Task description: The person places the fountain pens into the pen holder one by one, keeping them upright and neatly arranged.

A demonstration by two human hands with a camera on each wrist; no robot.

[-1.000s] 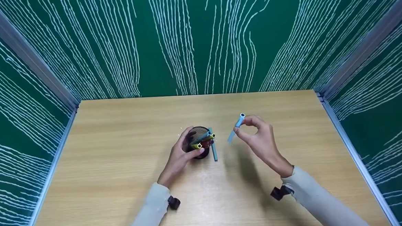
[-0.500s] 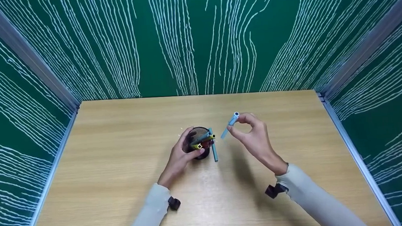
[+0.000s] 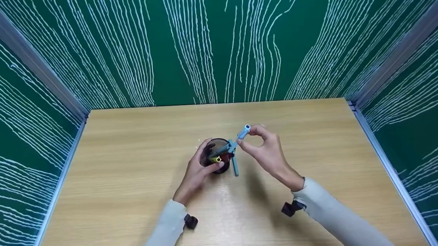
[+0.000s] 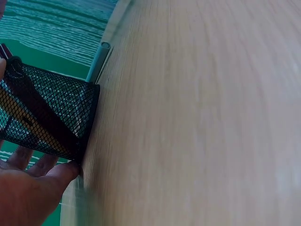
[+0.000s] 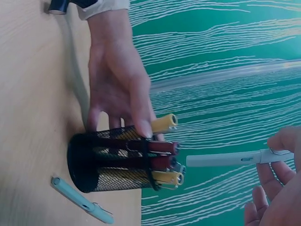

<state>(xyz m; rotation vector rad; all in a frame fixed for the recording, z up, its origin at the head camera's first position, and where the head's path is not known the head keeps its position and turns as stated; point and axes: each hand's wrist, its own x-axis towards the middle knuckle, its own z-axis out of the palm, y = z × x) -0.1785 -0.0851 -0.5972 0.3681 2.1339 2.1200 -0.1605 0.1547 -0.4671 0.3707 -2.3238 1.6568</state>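
Note:
A black mesh pen holder (image 3: 217,142) stands on the table, and my left hand (image 3: 194,173) grips it from the left, thumb at the near side of the rim. Yellow pens (image 5: 164,123) and dark red pens (image 5: 162,147) stick out of its mouth, along with a blue-green pen (image 3: 221,150). Between thumb and fingertips, my right hand (image 3: 267,152) pinches a light blue pen (image 5: 225,160) by its capped end. The pen slants down to the left, and its lower end overlaps the holder's right rim in the head view. One teal pen (image 5: 80,197) lies beside the holder.
The wooden table (image 3: 125,188) is bounded by green panels with white wavy lines (image 3: 188,46) at the back and both sides. Metal frame posts (image 3: 398,42) mark the corners. Small black cameras (image 3: 190,221) sit on both wrists.
My right hand has moved left with the light blue pen, bringing it from beside the holder to its rim. The left hand and the holder have stayed in place.

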